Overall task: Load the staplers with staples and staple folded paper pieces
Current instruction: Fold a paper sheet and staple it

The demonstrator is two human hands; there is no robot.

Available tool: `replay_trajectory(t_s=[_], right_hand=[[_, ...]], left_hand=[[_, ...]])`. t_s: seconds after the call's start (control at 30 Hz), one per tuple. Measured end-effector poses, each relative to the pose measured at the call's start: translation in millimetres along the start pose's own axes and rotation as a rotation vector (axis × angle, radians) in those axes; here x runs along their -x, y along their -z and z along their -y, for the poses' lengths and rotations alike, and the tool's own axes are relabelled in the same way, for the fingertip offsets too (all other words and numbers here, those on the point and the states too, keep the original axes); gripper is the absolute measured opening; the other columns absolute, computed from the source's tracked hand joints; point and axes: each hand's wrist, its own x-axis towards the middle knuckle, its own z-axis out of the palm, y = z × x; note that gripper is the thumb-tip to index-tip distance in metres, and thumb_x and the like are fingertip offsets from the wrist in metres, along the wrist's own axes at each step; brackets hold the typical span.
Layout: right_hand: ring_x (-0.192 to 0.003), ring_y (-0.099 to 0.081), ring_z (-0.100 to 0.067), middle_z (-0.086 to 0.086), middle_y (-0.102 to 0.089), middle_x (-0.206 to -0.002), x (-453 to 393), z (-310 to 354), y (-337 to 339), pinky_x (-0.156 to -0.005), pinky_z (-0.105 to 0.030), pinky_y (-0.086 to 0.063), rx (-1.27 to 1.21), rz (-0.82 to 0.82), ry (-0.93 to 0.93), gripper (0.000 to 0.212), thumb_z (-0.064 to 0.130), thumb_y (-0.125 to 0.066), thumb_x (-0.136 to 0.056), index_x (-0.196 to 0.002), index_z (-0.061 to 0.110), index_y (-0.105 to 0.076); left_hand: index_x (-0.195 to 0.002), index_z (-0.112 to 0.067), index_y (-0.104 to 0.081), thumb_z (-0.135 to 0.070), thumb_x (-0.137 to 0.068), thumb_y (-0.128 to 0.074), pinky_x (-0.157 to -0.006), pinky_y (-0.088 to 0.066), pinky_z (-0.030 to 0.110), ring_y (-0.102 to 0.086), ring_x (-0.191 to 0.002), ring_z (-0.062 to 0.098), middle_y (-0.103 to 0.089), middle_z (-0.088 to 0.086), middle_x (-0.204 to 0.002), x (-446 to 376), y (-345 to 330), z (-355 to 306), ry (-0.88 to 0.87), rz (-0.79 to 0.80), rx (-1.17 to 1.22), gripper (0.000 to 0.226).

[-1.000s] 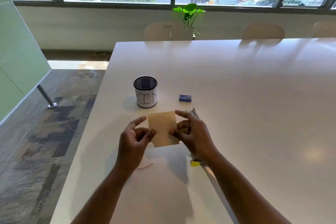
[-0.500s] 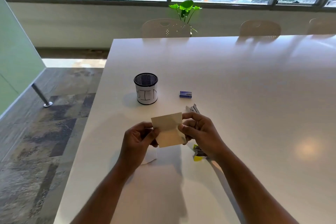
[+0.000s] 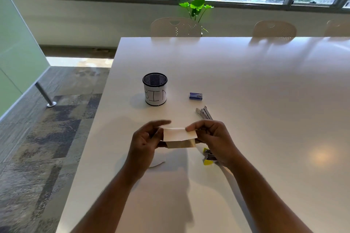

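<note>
Both hands hold a small paper piece (image 3: pixel 179 137) above the white table (image 3: pixel 246 85); its top half is bent over toward me. My left hand (image 3: pixel 147 138) pinches the left edge with the forefinger stretched out. My right hand (image 3: pixel 212 136) pinches the upper right corner. Under my right hand lies an opened stapler (image 3: pixel 205 114), its metal arm pointing away and its yellow end (image 3: pixel 208 161) near my wrist. A small blue staple box (image 3: pixel 195 96) sits farther back.
A black mesh cup labelled BIN (image 3: pixel 155 89) stands left of the staple box. A white paper scrap (image 3: pixel 158 162) lies under my left wrist. The table's left edge drops to the floor. Chairs (image 3: pixel 176 26) and a plant (image 3: pixel 197 7) are at the far side.
The paper was held flat and upright; its top half has now folded down toward me. Both hands dropped slightly closer to the table.
</note>
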Motion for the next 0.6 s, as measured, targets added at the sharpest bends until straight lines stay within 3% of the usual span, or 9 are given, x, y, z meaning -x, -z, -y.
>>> replay_trajectory(t_s=[0.03,0.13,0.3,0.43,0.6], right_hand=[[-0.085,-0.074,-0.015,0.001,-0.078,-0.089,0.2,-0.7,-0.1,-0.074,-0.026,-0.062,0.015,-0.015,0.014,0.034,-0.018,-0.055,-0.095,-0.093,0.007,-0.077],[-0.088,-0.073,-0.014,0.004,-0.078,-0.09,1.3,-1.8,-0.4,-0.074,-0.024,-0.061,0.077,-0.037,0.058,0.034,-0.019,-0.058,-0.093,-0.092,0.009,-0.078],[-0.092,-0.073,-0.014,0.005,-0.079,-0.093,0.3,-6.7,-1.6,-0.079,-0.025,-0.06,0.141,-0.035,0.096,0.04,-0.02,-0.056,-0.093,-0.092,0.012,-0.08],[-0.099,-0.072,-0.022,-0.005,-0.077,-0.102,-1.0,-10.4,0.3,-0.082,-0.03,-0.061,0.1,-0.02,0.079,0.044,-0.012,-0.047,-0.097,-0.095,0.015,-0.081],[-0.1,-0.071,-0.018,0.001,-0.078,-0.102,0.1,-10.4,0.6,-0.082,-0.026,-0.059,0.171,-0.01,0.114,0.031,-0.007,-0.065,-0.095,-0.1,0.018,-0.081]], left_hand=[[-0.122,-0.02,-0.068,-0.016,-0.103,-0.049,-0.078,-0.064,0.04,-0.073,-0.102,0.03,-0.071,0.013,-0.105,0.3,0.3,0.5,0.037,0.006,0.011,0.027],[-0.123,-0.01,-0.063,-0.051,-0.086,-0.055,-0.081,-0.064,0.045,-0.076,-0.097,0.034,-0.072,0.017,-0.108,2.3,1.4,2.3,0.149,0.065,0.022,0.056],[-0.104,-0.002,-0.07,-0.025,-0.079,-0.072,-0.067,-0.066,0.036,-0.078,-0.078,0.036,-0.079,0.018,-0.092,4.9,-0.8,-1.4,0.174,-0.013,0.063,0.035],[-0.101,-0.006,-0.071,-0.025,-0.079,-0.071,-0.063,-0.065,0.035,-0.078,-0.075,0.036,-0.08,0.012,-0.086,4.4,-2.2,-0.8,0.186,-0.046,0.064,0.029],[-0.102,-0.004,-0.07,-0.027,-0.082,-0.069,-0.062,-0.065,0.034,-0.078,-0.074,0.036,-0.079,0.015,-0.083,3.9,-3.8,1.4,0.191,-0.053,0.049,0.031]])
